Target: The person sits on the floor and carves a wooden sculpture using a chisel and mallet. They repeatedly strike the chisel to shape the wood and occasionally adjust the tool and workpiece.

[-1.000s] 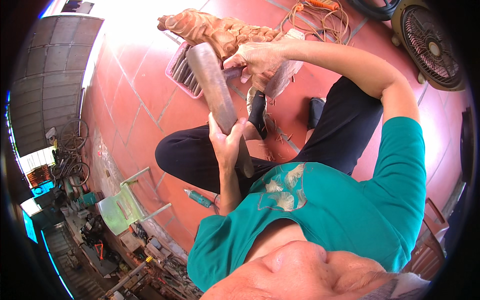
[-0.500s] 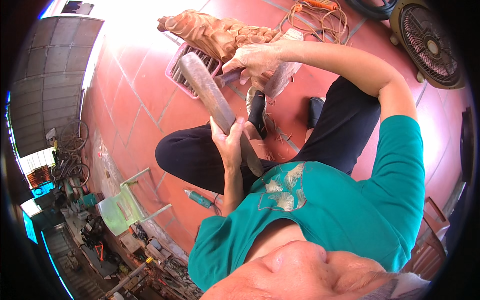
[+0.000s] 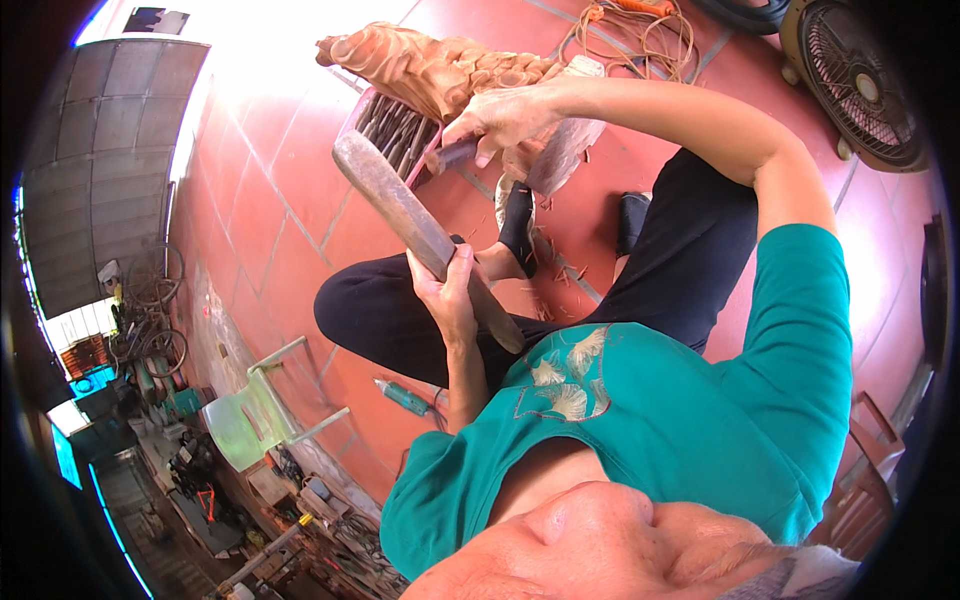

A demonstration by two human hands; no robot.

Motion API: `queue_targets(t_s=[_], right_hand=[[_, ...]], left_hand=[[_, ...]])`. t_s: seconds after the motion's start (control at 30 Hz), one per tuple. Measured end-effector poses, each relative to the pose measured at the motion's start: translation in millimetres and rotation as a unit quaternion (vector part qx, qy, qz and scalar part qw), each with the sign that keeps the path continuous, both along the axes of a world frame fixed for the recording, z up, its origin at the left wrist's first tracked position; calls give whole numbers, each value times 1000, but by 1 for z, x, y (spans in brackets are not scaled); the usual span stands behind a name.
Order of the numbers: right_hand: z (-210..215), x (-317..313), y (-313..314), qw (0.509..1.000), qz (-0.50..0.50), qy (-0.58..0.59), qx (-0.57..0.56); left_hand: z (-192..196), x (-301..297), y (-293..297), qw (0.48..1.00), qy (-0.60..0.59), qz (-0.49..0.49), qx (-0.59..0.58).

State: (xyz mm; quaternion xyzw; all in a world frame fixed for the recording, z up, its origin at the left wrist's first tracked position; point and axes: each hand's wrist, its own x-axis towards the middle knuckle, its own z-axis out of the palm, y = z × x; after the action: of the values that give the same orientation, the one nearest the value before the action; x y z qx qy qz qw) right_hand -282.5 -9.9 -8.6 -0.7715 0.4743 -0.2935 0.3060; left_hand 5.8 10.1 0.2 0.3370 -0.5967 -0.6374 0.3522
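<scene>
My left hand (image 3: pixel 446 298) is closed around the middle of a long, flat-sided wooden mallet (image 3: pixel 400 212). Its broad end points up and left, and its narrow end reaches down to my shirt. Past it, my right hand (image 3: pixel 505 118) grips a chisel (image 3: pixel 455 156) by its dark handle, the butt turned toward the mallet with a gap between them. The chisel's blade is hidden behind the hand. Under and beyond that hand lies a brown wood carving (image 3: pixel 435 75) with curled and scale-like relief. Its pale, rough block end (image 3: pixel 568 155) shows below my right wrist.
A pink basket (image 3: pixel 362 108) full of chisels stands beside the carving. Wood shavings (image 3: pixel 560 262) lie between my feet on red tiles. A green power tool (image 3: pixel 403 396) and a green chair (image 3: pixel 245 425) are at left, an orange cord (image 3: pixel 625 45) and a fan (image 3: pixel 860 88) at far right.
The mallet's broad end has swung down and left, away from the chisel's butt, and my left hand has shifted slightly with it. My right hand and the carving stay nearly in place.
</scene>
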Motion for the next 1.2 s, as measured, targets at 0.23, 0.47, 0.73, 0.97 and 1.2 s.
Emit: queue_targets(t_s=[0.23, 0.47, 0.73, 0.97, 1.2], right_hand=[[-13, -4, -2, 997, 1, -60, 45], [-4, -3, 6, 998, 7, -48, 38], [18, 4, 15, 993, -4, -72, 98], [8, 6, 12, 999, -4, -8, 30], [-4, 3, 6, 1000, 7, -18, 1]], left_hand=[[1, 0, 3, 1000, -2, -5, 2], [5, 0, 7, 997, 24, 19, -66], [2, -6, 17, 994, 53, 41, -88], [-4, -6, 11, 997, -67, -27, -42], [-18, -15, 13, 991, -4, 23, -128]])
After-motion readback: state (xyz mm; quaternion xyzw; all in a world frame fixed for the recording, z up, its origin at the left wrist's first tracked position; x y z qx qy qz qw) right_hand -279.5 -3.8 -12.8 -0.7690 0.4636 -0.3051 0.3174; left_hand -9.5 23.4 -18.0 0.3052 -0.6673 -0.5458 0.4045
